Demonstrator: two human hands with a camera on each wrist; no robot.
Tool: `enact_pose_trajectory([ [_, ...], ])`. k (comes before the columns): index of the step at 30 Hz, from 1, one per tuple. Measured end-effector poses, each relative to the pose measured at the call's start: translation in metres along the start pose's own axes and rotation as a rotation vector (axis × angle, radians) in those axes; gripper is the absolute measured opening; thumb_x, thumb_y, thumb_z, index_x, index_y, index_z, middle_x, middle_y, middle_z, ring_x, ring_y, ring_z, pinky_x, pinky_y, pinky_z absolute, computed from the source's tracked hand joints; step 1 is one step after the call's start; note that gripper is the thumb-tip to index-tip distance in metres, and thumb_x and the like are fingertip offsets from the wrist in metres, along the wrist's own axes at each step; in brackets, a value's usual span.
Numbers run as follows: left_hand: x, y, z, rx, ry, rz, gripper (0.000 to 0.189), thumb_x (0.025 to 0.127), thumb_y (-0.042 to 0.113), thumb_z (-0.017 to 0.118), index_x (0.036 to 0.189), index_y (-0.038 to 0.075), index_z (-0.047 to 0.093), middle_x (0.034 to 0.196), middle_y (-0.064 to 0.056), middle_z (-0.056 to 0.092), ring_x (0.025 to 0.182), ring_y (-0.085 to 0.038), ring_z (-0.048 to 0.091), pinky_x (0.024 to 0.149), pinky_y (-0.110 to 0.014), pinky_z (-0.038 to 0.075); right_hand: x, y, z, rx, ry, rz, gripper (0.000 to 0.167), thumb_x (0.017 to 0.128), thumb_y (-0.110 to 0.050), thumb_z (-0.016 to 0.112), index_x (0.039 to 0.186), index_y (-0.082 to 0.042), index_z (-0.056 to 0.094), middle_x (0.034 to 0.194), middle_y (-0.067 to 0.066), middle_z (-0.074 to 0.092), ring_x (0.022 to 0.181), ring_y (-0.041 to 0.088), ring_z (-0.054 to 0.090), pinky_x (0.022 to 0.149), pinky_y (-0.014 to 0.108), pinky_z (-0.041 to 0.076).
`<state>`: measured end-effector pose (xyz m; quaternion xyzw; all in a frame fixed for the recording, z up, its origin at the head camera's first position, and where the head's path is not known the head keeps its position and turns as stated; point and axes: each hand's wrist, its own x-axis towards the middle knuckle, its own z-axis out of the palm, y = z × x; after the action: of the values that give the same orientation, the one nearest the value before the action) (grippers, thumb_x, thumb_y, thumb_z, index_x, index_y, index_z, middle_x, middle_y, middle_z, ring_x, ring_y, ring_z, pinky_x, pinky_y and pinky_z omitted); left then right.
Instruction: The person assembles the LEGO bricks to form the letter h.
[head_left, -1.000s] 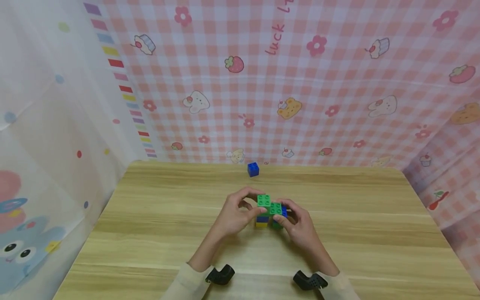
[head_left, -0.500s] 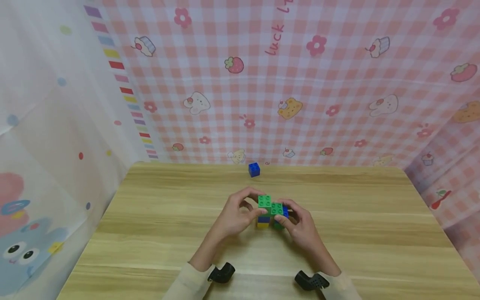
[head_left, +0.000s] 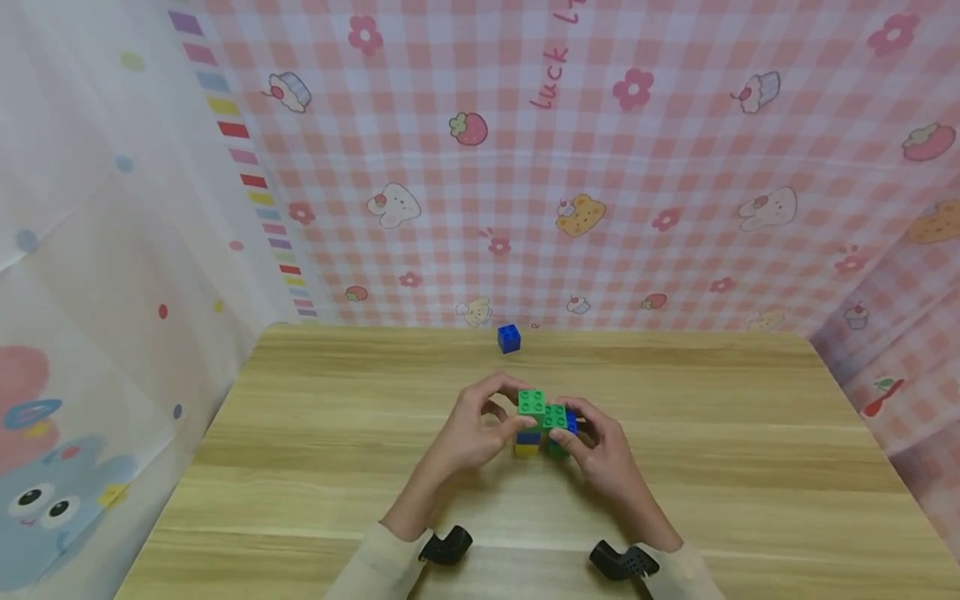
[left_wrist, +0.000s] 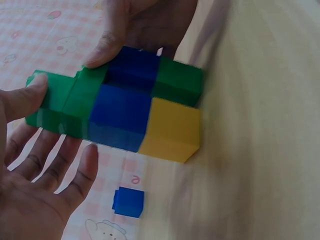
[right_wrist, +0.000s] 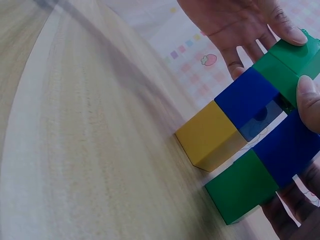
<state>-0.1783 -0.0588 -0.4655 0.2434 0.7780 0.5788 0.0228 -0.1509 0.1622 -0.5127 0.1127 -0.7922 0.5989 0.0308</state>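
Block assembly (left_wrist: 120,112) held between hands, short of far edge of surface (head_left: 315,417), long axis upright; top green block (head_left: 531,402) pinched by left hand (head_left: 471,425), right side gripped by right hand (head_left: 603,450). Loose blue block (head_left: 508,339) seen near far edge, left hand nearer.

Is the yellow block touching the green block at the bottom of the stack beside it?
Apart. The right wrist view shows an open gap running between the yellow block and the bottom green block.
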Motion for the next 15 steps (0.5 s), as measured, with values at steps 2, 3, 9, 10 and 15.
enact_pose_trajectory([
  [2,-0.0007,-0.0009,0.0007,-0.003,0.013,0.010,0.031,0.089,0.013,0.080,0.117,0.017,0.069,0.105,-0.002,0.068,0.100,-0.015,0.061,0.076,-0.030,0.059,0.0006,-0.0004,0.0007,0.005,0.001,-0.002,0.036,0.097,-0.013,0.070,0.132,-0.005,0.063,0.132,0.016,0.064,0.107,0.015,0.064,0.092,0.023,0.056],
  [3,-0.0011,-0.0016,0.0012,-0.004,0.019,0.013,0.030,0.089,0.013,0.080,0.117,0.017,0.069,0.105,-0.002,0.068,0.100,-0.015,0.061,0.075,-0.030,0.059,0.0007,-0.0007,0.0007,0.007,-0.002,-0.001,0.036,0.098,-0.013,0.070,0.132,-0.004,0.063,0.132,0.016,0.064,0.107,0.015,0.064,0.092,0.023,0.056],
  [9,-0.0037,-0.0030,0.0036,-0.011,0.043,0.004,0.031,0.089,0.015,0.080,0.117,0.019,0.069,0.107,-0.001,0.069,0.100,-0.014,0.061,0.075,-0.029,0.059,0.0011,0.0004,0.0000,0.008,-0.016,0.000,0.036,0.097,-0.014,0.070,0.131,-0.005,0.063,0.130,0.013,0.065,0.108,0.013,0.063,0.093,0.022,0.056],
  [10,-0.0041,-0.0028,0.0038,-0.012,0.046,0.003,0.031,0.089,0.015,0.080,0.118,0.019,0.069,0.107,-0.001,0.069,0.101,-0.014,0.061,0.076,-0.029,0.059,0.0012,0.0005,-0.0003,0.003,-0.018,-0.004,0.036,0.097,-0.015,0.070,0.131,-0.006,0.063,0.130,0.012,0.065,0.108,0.013,0.062,0.093,0.023,0.056],
  [15,-0.0060,-0.0022,0.0048,-0.015,0.048,-0.003,0.032,0.090,0.018,0.080,0.120,0.021,0.068,0.108,-0.001,0.069,0.103,-0.015,0.061,0.077,-0.029,0.058,0.0015,-0.0006,-0.0035,-0.041,-0.031,-0.026,0.035,0.098,-0.018,0.071,0.131,-0.009,0.064,0.129,0.008,0.065,0.109,0.015,0.061,0.095,0.025,0.056],
])
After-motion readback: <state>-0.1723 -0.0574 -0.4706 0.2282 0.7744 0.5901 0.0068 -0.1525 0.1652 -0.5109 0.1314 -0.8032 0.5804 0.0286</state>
